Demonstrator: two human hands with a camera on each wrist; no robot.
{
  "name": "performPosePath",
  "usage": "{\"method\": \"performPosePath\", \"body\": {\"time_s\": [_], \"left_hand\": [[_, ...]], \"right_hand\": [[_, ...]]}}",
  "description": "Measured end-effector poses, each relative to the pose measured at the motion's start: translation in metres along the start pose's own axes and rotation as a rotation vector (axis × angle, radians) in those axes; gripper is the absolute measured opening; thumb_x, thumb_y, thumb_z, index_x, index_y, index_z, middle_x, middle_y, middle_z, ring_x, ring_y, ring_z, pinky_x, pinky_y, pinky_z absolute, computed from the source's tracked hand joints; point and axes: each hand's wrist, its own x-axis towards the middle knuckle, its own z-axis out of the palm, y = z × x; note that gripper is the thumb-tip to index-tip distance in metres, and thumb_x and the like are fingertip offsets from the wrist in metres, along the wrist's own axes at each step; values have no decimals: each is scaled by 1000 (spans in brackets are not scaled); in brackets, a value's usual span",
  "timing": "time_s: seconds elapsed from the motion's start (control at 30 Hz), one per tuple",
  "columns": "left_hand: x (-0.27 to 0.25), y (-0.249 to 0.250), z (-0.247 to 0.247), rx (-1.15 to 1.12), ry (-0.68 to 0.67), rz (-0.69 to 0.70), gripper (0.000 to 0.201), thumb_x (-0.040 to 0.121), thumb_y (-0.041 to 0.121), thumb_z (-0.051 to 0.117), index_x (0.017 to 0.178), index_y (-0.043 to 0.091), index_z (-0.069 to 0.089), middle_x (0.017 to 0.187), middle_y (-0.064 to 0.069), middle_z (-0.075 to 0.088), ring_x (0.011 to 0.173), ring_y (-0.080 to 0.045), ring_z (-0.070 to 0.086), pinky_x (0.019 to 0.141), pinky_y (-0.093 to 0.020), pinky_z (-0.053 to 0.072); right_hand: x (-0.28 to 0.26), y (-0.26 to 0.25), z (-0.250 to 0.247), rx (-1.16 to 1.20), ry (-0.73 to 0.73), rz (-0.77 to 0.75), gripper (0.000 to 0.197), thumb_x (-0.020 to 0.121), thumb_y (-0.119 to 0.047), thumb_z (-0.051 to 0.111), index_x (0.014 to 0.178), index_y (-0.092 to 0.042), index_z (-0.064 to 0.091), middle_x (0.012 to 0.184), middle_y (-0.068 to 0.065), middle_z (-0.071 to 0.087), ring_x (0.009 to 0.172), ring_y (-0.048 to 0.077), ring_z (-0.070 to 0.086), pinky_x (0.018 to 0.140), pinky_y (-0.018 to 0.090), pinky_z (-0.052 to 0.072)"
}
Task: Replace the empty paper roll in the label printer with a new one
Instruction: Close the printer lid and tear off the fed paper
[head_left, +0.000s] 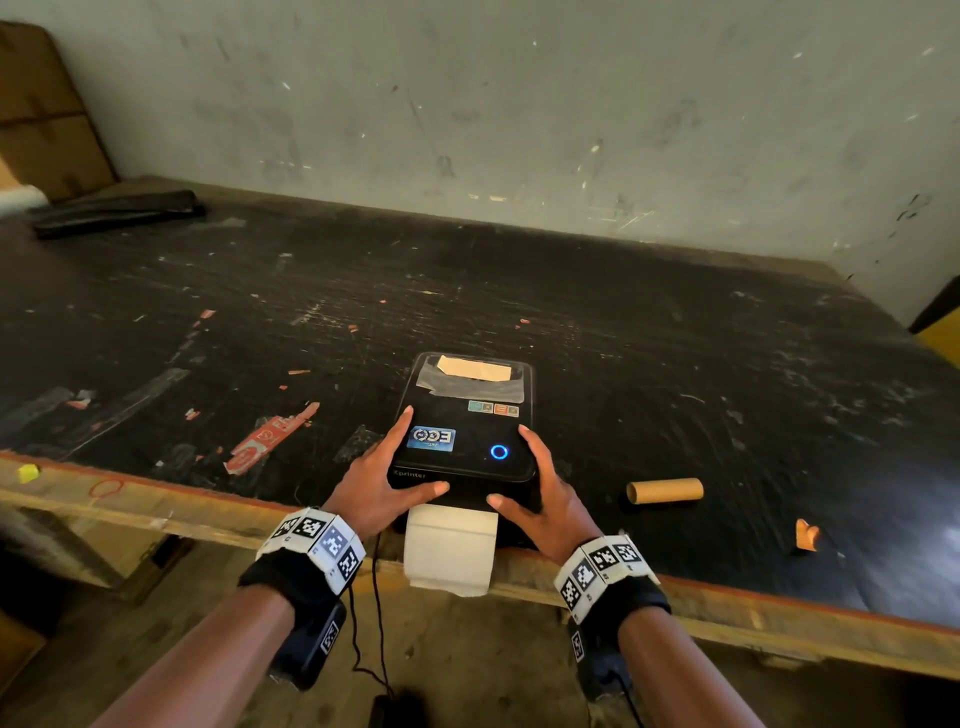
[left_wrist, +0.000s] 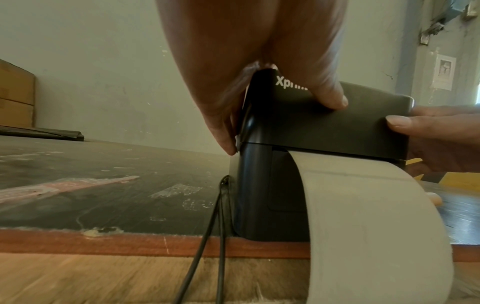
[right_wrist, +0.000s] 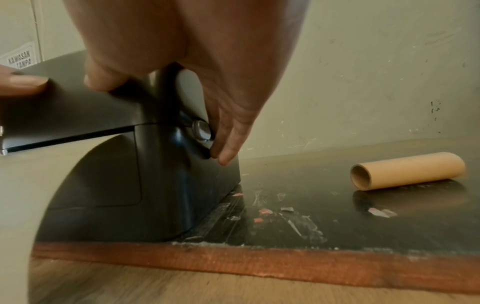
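The black label printer stands at the table's near edge, its lid down and a blue ring light glowing. A white paper strip comes out of its front slot and hangs over the edge. My left hand rests on the front left corner, index finger along the lid, thumb across the front; its fingers reach down the side seam. My right hand lies on the front right corner, its fingers beside a round side button. The empty cardboard core lies to the printer's right.
Two black cables drop from the printer's left side over the wooden table edge. A red label scrap lies to the left, an orange scrap to the right. A flat black bundle and cardboard sit at the back left.
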Motion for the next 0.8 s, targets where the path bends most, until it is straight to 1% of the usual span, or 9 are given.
{"method": "performPosePath", "body": {"time_s": [0.13,0.4,0.67,0.8], "left_hand": [[0,0,0,-14,1,-5,105,70,46,72,143,42,-4,152,-4,28,136,-22,32,112,-45,28],[0,-1,0,-32,-1,-2,105,70,47,73,142,44,-3,152,-3,27,136,-21,31,113,-45,28],[0,0,1,-18,11,-14,105,71,45,73,143,42,-3,153,-4,25,138,-23,28,112,-45,26],[1,-2,0,-6,-4,-2,106,69,49,72,142,43,-5,153,-4,27,137,-22,31,113,-45,28]], "right_hand": [[0,0,0,-3,1,-8,93,81,-39,68,141,-49,-3,153,3,32,136,19,38,111,43,36],[0,1,1,-10,3,4,94,80,-42,68,141,-51,-3,154,3,29,138,21,35,111,48,36],[0,-1,0,-8,-3,23,94,81,-40,68,142,-49,-3,155,2,27,139,21,32,112,46,34],[-1,-2,1,-14,6,26,93,81,-38,68,143,-47,-2,154,2,28,139,21,33,112,44,34]]}}
